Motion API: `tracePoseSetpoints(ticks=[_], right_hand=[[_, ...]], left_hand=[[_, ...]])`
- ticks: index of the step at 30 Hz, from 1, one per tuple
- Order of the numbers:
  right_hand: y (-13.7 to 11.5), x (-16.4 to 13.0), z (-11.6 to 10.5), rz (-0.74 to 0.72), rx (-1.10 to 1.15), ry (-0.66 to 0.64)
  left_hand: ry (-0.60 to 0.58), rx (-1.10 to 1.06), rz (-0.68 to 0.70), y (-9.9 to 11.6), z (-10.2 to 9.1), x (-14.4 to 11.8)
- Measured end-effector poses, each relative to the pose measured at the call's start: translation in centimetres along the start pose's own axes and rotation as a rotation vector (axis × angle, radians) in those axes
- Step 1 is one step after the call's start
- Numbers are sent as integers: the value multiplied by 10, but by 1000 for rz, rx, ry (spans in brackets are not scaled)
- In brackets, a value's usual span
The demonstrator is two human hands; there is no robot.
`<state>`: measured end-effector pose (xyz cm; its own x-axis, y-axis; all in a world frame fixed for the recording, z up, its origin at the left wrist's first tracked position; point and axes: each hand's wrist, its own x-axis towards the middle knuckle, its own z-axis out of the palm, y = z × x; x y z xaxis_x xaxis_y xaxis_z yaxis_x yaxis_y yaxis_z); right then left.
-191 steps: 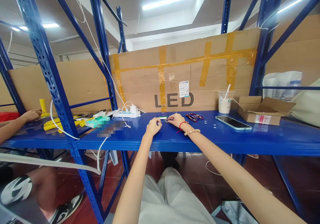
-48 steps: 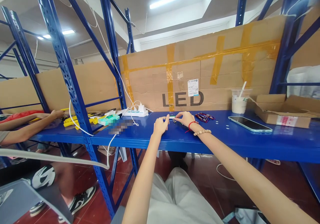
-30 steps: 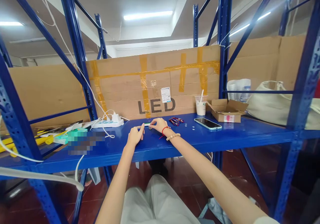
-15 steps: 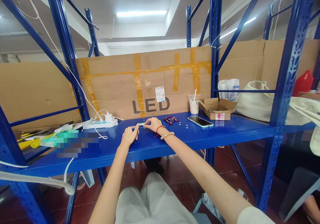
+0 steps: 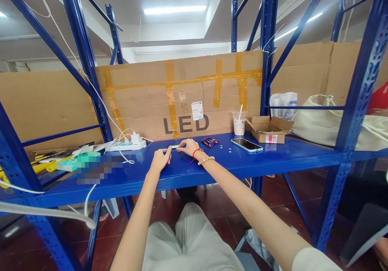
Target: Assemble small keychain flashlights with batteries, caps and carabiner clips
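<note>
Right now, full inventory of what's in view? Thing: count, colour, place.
shelf: 1, blue, across the middle
small parts: a few, green and dark, at the fingertips; too small to identify
cardboard panel: 1, brown, taped, marked LED, behind shelf
power strip: 1, white, cables plugged in, left of hands
red packets: small pile, right of hands
phone: 1, pale blue, flat on shelf
cup: 1, clear with straw, by panel
cardboard box: 1, open, beside cup
cloth bag: 1, cream, far right
yellow tools: several, far left
left hand: on shelf, fingertips by parts
right hand: pinching at parts, red string and bead bracelet on wrist
</note>
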<state>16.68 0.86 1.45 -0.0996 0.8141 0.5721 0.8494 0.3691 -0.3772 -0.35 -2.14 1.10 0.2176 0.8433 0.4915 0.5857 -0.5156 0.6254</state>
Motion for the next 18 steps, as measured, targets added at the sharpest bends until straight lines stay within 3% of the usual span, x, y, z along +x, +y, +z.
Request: tracePoseSetpoints(ticks=[18], right_hand=[[-2, -1, -1, -25, 8, -38]], left_hand=[[-47, 103, -77, 3, -1, -1]])
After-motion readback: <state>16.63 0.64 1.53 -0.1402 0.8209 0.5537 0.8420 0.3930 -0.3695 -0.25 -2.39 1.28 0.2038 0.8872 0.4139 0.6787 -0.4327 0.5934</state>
